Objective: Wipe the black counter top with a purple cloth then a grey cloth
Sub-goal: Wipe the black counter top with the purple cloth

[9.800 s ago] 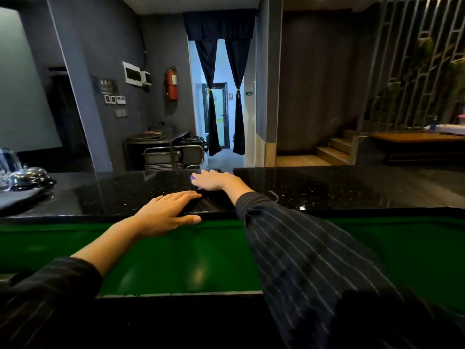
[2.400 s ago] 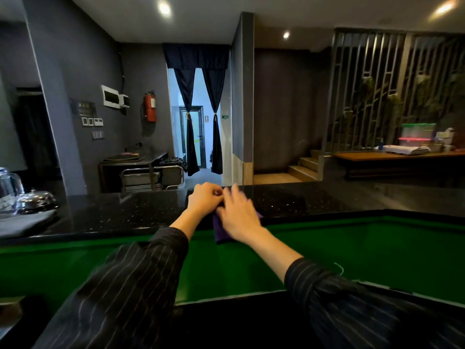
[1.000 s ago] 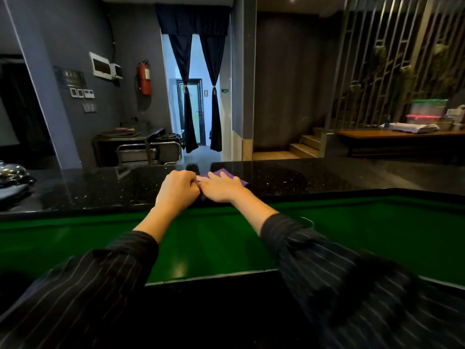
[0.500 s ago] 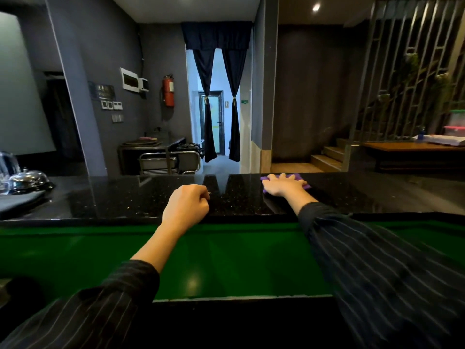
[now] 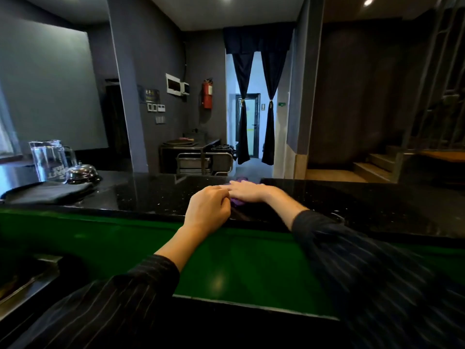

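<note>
The black speckled counter top (image 5: 156,195) runs across the view above a green panel. My right hand (image 5: 247,191) lies flat on the purple cloth (image 5: 237,202), pressing it onto the counter; only small edges of the cloth show around the fingers. My left hand (image 5: 208,209) rests at the counter's near edge with its fingers curled, right beside the right hand's fingertips; nothing shows in it. A folded grey cloth (image 5: 47,193) lies on the counter at the far left.
A glass pitcher (image 5: 49,161) and a chrome service bell (image 5: 81,173) stand behind the grey cloth at the left. The green panel (image 5: 226,268) drops below the counter edge. A steel trolley (image 5: 203,163) stands beyond the counter.
My right hand has slid the purple cloth leftwards along the counter until it meets my left hand. The left hand stayed curled at the edge.
</note>
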`<state>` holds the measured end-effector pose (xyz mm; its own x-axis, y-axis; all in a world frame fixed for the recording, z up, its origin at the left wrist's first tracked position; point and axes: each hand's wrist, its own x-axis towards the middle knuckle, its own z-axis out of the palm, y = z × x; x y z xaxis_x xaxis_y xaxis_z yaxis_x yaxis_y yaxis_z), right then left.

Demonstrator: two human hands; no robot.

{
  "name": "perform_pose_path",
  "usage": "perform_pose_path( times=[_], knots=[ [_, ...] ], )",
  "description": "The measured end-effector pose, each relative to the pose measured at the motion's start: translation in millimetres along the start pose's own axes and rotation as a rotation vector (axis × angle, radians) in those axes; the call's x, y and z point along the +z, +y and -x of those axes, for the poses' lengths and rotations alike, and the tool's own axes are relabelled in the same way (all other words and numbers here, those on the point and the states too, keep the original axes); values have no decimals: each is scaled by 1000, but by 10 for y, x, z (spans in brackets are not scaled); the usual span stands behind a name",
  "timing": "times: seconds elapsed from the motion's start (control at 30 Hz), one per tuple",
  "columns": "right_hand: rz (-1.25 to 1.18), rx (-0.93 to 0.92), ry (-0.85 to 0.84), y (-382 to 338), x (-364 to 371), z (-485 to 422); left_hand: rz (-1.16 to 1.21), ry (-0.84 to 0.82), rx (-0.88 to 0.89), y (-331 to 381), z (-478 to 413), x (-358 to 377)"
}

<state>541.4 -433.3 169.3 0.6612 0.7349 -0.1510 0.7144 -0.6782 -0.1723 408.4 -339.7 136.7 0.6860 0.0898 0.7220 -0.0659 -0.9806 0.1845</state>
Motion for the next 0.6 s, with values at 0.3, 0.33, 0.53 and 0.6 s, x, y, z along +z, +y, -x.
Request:
perform_pose_path(
  times=[0.3, 0.33, 0.53, 0.6],
  knots=[
    [-11, 465, 138, 648, -45, 249, -171, -124, -124, -845, 601, -266],
    [11, 547, 146, 475, -36, 197, -153, -160, -129, -833, 571, -288],
    [36, 352, 146, -776, 139, -164, -150, -368, -207, -868, 461, -353],
    [27, 189, 124, -1067, 230, -128, -149, -398, -231, -849, 418, -376]
  ],
)
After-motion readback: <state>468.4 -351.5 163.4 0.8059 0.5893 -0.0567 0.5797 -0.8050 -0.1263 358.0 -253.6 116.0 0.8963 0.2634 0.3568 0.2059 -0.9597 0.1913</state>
